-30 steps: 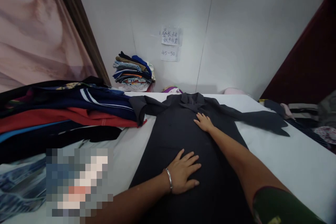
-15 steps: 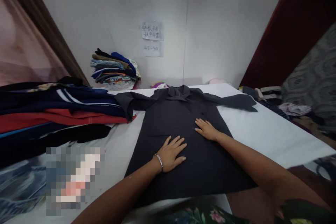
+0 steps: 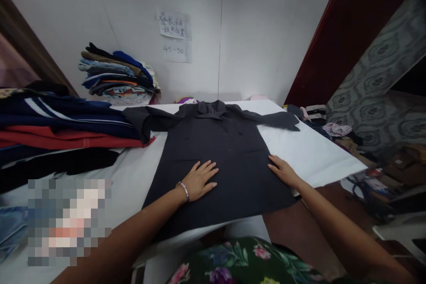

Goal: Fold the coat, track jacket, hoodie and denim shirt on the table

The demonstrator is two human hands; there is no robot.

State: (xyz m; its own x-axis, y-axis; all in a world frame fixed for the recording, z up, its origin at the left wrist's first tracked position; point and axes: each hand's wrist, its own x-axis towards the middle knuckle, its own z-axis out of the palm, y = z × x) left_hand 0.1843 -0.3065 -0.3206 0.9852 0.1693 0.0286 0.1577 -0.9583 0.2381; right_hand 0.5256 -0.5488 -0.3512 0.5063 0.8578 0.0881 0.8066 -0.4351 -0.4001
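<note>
A dark grey coat lies flat and face up on the white table, its collar toward the wall and both sleeves spread sideways. My left hand, with a silver bangle on the wrist, rests palm down with fingers spread on the coat's lower left part. My right hand lies flat and open on the coat's right edge, near the hem. Neither hand holds anything.
A heap of dark, red and blue garments fills the table's left side. A folded stack of clothes stands against the white wall under two paper notes. More clothes and clutter lie to the right of the table.
My right hand slid from the coat's chest down and out to its right edge. My left hand moved slightly left. The view has pulled back and turned right.
</note>
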